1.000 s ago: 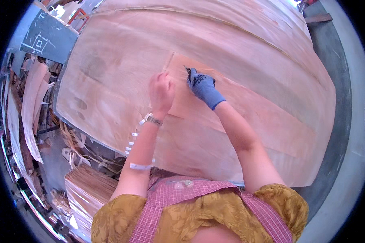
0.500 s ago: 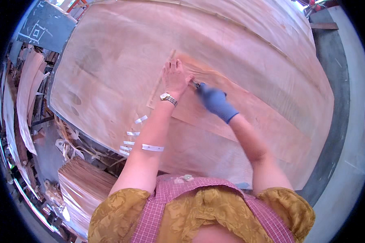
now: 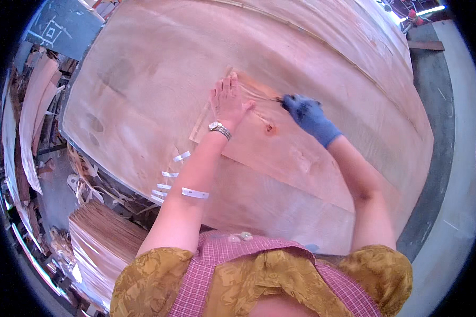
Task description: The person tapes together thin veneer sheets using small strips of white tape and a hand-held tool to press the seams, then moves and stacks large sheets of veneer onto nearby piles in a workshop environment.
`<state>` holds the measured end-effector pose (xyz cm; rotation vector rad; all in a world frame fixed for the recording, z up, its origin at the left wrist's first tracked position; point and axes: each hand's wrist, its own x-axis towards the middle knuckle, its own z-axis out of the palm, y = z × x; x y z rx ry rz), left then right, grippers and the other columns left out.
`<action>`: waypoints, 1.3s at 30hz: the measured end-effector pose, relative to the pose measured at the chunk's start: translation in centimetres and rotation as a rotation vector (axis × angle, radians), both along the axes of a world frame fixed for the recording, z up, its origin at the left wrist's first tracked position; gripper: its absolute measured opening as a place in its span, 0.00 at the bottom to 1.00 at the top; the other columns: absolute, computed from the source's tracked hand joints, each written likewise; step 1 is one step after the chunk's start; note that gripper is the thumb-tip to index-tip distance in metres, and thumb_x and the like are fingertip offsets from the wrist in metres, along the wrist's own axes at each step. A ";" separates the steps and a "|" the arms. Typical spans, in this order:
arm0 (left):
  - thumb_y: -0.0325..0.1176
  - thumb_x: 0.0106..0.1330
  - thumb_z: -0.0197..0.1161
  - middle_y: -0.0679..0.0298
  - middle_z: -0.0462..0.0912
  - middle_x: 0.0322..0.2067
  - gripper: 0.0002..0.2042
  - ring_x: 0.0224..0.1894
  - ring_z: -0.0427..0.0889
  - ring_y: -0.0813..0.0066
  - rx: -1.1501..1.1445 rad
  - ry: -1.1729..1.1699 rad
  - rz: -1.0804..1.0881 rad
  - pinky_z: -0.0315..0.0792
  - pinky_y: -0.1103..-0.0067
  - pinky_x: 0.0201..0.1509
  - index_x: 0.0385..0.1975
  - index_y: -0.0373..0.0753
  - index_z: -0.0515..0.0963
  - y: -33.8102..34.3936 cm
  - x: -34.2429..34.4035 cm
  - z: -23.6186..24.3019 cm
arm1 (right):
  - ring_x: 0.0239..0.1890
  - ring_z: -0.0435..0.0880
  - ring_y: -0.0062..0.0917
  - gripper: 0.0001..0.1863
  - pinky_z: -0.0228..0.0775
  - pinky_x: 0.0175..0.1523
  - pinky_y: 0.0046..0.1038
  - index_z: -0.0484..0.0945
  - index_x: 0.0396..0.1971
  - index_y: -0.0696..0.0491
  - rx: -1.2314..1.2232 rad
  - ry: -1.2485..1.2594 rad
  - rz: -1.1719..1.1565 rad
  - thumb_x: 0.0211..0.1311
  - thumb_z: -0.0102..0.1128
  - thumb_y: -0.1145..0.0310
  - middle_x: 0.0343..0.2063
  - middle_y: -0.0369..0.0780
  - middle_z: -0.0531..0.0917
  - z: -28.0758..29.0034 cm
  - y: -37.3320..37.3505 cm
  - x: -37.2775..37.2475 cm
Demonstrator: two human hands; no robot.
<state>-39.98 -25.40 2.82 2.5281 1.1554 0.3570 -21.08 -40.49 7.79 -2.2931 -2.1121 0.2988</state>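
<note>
My bare left hand (image 3: 230, 103) lies flat with fingers stretched on a thin piece of wood veneer (image 3: 296, 153), by a narrow light wooden strip (image 3: 200, 127). In a blue glove, my right hand (image 3: 309, 117) is closed around a small dark tool (image 3: 279, 99) with a thin tip, low over the veneer; its exact kind is mostly hidden by the fingers. A brown knot (image 3: 269, 128) shows in the veneer between the hands. Underneath spreads a large veneer sheet (image 3: 148, 95).
Short white tape pieces (image 3: 181, 156) sit along my left forearm and by it. At lower left stands a stack of veneer sheets (image 3: 108, 227), with scrap strips (image 3: 37, 111) farther left. A grey ledge (image 3: 439, 132) runs along the right side.
My right hand with the tool has moved right, away from my left hand, uncovering the knot. My left hand stays pressed in nearly the same spot.
</note>
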 end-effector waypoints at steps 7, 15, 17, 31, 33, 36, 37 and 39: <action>0.54 0.44 0.74 0.64 0.68 0.56 0.44 0.57 0.66 0.62 -0.037 0.078 -0.020 0.62 0.64 0.60 0.62 0.41 0.64 0.5 0.3 0.0 | 0.35 0.84 0.44 0.08 0.77 0.35 0.42 0.73 0.40 0.50 -0.083 -0.137 0.031 0.67 0.47 0.65 0.31 0.48 0.82 -2.2 9.1 -2.8; 0.54 0.45 0.73 0.65 0.66 0.59 0.43 0.59 0.66 0.63 -0.045 0.127 -0.021 0.61 0.65 0.63 0.61 0.41 0.65 0.1 0.6 0.6 | 0.30 0.84 0.42 0.12 0.75 0.29 0.45 0.70 0.47 0.48 -0.017 -0.007 -0.195 0.67 0.48 0.62 0.30 0.47 0.82 -4.1 -4.8 -2.0; 0.52 0.47 0.73 0.62 0.65 0.60 0.42 0.61 0.64 0.64 -0.101 0.152 -0.010 0.61 0.66 0.63 0.62 0.40 0.64 0.3 0.3 0.5 | 0.29 0.84 0.41 0.13 0.75 0.29 0.46 0.71 0.47 0.48 -0.288 -0.139 -0.389 0.68 0.47 0.60 0.30 0.47 0.82 -4.6 -9.0 -3.4; 0.51 0.48 0.74 0.51 0.53 0.68 0.53 0.71 0.51 0.52 0.010 0.138 -0.016 0.52 0.52 0.70 0.72 0.48 0.46 -0.7 0.9 0.9 | 0.52 0.74 0.41 0.15 0.78 0.42 0.39 0.76 0.43 0.47 0.295 -0.187 -0.586 0.55 0.64 0.63 0.52 0.40 0.76 -5.6 -13.3 -2.1; 0.50 0.49 0.74 0.49 0.50 0.69 0.53 0.72 0.47 0.51 0.022 0.169 -0.007 0.49 0.51 0.71 0.72 0.49 0.45 -0.6 0.0 1.5 | 0.57 0.72 0.42 0.13 0.78 0.43 0.39 0.76 0.41 0.46 0.445 -0.109 -0.480 0.55 0.63 0.65 0.53 0.40 0.75 -4.4 -12.7 -4.9; 0.46 0.50 0.73 0.52 0.48 0.71 0.51 0.75 0.42 0.56 0.032 0.189 -0.131 0.42 0.51 0.73 0.72 0.52 0.45 -0.1 -0.1 1.3 | 0.62 0.69 0.40 0.19 0.78 0.42 0.39 0.74 0.52 0.45 0.302 -0.241 -0.525 0.59 0.56 0.68 0.56 0.39 0.74 -5.3 -13.2 -5.2; 0.43 0.52 0.72 0.55 0.49 0.71 0.50 0.74 0.44 0.58 0.112 0.169 -0.267 0.40 0.51 0.73 0.72 0.52 0.43 0.2 -0.1 0.2 | 0.63 0.68 0.39 0.22 0.79 0.41 0.39 0.72 0.56 0.45 0.181 -0.390 -0.566 0.60 0.54 0.68 0.56 0.38 0.74 -5.7 -13.0 -5.0; 0.39 0.53 0.70 0.58 0.50 0.71 0.50 0.74 0.46 0.60 0.196 0.153 -0.410 0.37 0.50 0.73 0.73 0.52 0.42 0.6 0.3 -0.2 | 0.64 0.67 0.39 0.28 0.79 0.44 0.42 0.66 0.63 0.45 0.077 -0.338 -0.580 0.61 0.52 0.67 0.59 0.40 0.71 -6.5 -13.7 -4.8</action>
